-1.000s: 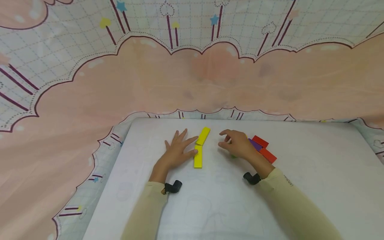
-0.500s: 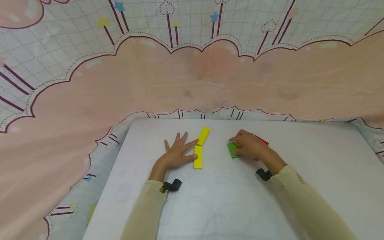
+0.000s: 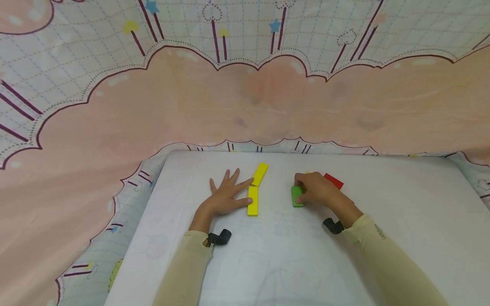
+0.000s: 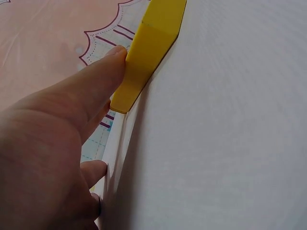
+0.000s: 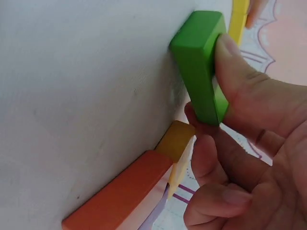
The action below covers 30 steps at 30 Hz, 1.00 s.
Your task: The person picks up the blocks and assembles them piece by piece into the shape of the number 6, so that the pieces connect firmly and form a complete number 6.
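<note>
Two yellow blocks lie end to end at a slight angle on the white table, the far block [image 3: 260, 173] tilted right and the near block [image 3: 252, 209] straight. My left hand [image 3: 222, 197] rests beside them with fingers spread, its index fingertip at the joint and its thumb on the near block. In the left wrist view the thumb touches the side of a yellow block [image 4: 156, 40]. My right hand [image 3: 317, 189] pinches a green block [image 3: 296, 197] between thumb and fingers. The right wrist view shows the green block [image 5: 196, 57] close against the table surface.
Right of the green block, a red block [image 3: 334, 181] shows past my right hand. An orange-red block [image 5: 120, 189], a mustard-yellow block [image 5: 177, 138] and a purple edge [image 5: 157, 208] sit together in the right wrist view. A patterned cloth [image 3: 245, 102] hangs behind the table [image 3: 402, 212].
My right hand went right over the block group, then came back slightly left and took hold of the green block, which has turned straighter. My left hand and the yellow blocks stay nearly in place.
</note>
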Each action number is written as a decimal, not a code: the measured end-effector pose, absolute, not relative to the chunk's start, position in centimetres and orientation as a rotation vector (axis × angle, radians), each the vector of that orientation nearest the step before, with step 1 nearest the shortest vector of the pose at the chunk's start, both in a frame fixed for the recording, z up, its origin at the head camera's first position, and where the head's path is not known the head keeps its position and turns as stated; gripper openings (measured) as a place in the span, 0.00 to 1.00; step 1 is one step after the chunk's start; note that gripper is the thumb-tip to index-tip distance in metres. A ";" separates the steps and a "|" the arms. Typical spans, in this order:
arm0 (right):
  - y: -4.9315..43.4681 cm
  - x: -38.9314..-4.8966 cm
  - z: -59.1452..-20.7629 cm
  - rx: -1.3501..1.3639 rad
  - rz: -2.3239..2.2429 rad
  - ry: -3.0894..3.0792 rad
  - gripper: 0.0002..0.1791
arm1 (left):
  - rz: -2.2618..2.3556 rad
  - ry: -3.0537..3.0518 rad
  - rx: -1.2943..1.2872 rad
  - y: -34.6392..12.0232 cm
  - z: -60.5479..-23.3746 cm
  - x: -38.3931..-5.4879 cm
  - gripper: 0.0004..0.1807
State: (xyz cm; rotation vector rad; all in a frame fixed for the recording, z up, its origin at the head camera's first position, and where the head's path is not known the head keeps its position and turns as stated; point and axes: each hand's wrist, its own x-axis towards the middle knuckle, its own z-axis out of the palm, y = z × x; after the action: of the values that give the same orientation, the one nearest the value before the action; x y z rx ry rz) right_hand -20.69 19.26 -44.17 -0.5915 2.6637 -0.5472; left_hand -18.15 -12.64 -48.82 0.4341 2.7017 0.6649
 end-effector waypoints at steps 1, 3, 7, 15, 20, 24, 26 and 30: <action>19.3 -20.6 -44.1 -0.580 -0.558 2.671 0.20 | 0.663 2.703 0.432 -12.6 -48.8 -18.1 0.40; 19.3 -20.4 -44.1 -0.569 -0.588 2.680 0.20 | 0.660 2.702 0.428 -12.6 -48.7 -18.1 0.40; 19.6 -19.9 -44.3 -0.511 -0.711 2.695 0.20 | 0.655 2.699 0.421 -12.6 -48.7 -18.1 0.40; 20.1 -19.0 -45.1 -0.415 -0.934 2.689 0.17 | 0.663 2.701 0.422 -12.6 -48.5 -17.9 0.40; 20.0 -18.3 -45.5 -0.306 -1.096 2.585 0.19 | 0.662 2.705 0.426 -12.5 -48.5 -17.8 0.40; 19.5 -17.6 -45.8 -0.203 -1.233 2.420 0.27 | 0.661 2.709 0.424 -12.6 -48.6 -17.8 0.40; 19.2 -17.2 -45.9 -0.151 -1.238 2.375 0.28 | 0.662 2.707 0.428 -12.7 -48.7 -17.9 0.39; 18.5 -16.5 -46.0 -0.108 -1.187 2.371 0.26 | 0.660 2.706 0.438 -12.7 -48.9 -17.9 0.40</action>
State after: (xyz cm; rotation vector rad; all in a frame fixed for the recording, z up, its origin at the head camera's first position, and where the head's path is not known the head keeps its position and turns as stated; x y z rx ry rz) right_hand -16.53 18.53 -46.05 -0.1079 2.3714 -1.1874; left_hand -17.93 -12.73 -48.86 0.4381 2.7057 0.6603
